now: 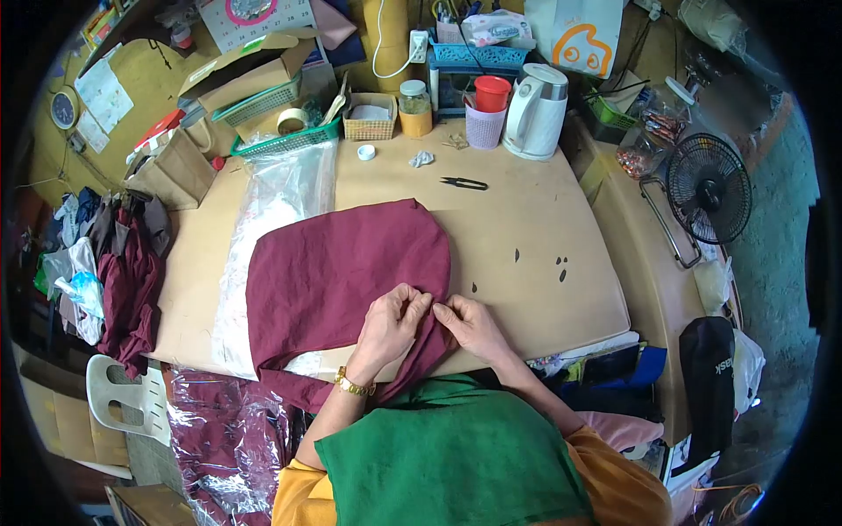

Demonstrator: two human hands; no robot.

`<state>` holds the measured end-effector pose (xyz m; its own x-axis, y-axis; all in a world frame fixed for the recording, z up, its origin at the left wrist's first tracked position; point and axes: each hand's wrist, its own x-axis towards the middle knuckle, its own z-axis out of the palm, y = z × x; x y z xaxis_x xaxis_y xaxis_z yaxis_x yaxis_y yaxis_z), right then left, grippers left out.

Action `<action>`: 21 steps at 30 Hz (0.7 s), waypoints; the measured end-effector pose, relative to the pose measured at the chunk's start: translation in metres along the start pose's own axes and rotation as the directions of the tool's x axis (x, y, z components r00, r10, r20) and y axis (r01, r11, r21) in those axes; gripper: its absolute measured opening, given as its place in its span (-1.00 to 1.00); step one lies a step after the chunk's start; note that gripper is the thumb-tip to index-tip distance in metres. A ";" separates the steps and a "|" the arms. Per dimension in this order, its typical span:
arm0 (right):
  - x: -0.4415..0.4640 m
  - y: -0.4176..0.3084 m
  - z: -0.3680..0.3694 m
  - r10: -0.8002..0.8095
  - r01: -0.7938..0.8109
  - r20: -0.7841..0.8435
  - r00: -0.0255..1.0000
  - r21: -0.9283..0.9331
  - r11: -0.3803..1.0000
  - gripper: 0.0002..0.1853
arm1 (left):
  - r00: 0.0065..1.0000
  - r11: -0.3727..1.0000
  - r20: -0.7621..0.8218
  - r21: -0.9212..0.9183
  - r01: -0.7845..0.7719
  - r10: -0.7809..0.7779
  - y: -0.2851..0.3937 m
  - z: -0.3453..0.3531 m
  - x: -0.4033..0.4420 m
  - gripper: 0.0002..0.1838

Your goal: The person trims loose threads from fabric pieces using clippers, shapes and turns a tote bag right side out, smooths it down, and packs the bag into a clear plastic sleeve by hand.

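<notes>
A maroon cloth piece [346,254], possibly part of a garment, lies on the tan table [535,219], its near part hanging over the front edge toward my lap. My left hand [393,323], with a gold watch [353,383] on the wrist, pinches the cloth along its right-hand edge. Close beside it, my right hand [474,328] is closed on the same edge, thumb and fingertips together. Anything small between the fingertips is too fine to make out. Black thread snips [463,183] lie on the table beyond the cloth.
Clear plastic sheeting [289,188] lies partly beneath the cloth. Along the back stand a white kettle [536,112], a purple basket [485,126], a jar [415,109] and a green tray [288,142]. A fan [709,188] stands at right; plastic-wrapped maroon cloth [230,438] is below left.
</notes>
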<state>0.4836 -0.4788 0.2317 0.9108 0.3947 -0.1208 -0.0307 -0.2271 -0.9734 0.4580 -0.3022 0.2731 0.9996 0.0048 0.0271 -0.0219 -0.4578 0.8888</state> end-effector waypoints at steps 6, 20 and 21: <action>0.005 0.018 0.015 -0.112 0.104 -0.004 0.994 0.412 0.905 -0.62 | 0.980 0.909 0.166 0.415 0.030 -0.108 0.001 -0.010 -0.008 -0.53; 0.002 0.009 0.008 -0.251 0.247 0.006 0.968 0.145 0.958 -0.71 | 0.993 0.989 -0.103 -0.138 0.046 -0.060 -0.016 -0.005 -0.003 -0.39; 0.002 0.004 0.011 -0.282 0.281 -0.024 0.959 0.185 0.942 -0.72 | 0.997 0.995 -0.038 -0.069 0.070 -0.073 -0.013 -0.009 -0.003 -0.35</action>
<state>0.4806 -0.4698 0.2251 0.8923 0.4209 0.1630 0.1510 0.0619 -0.9866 0.4552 -0.2878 0.2654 0.9972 0.0715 -0.0203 0.0469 -0.3939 0.9180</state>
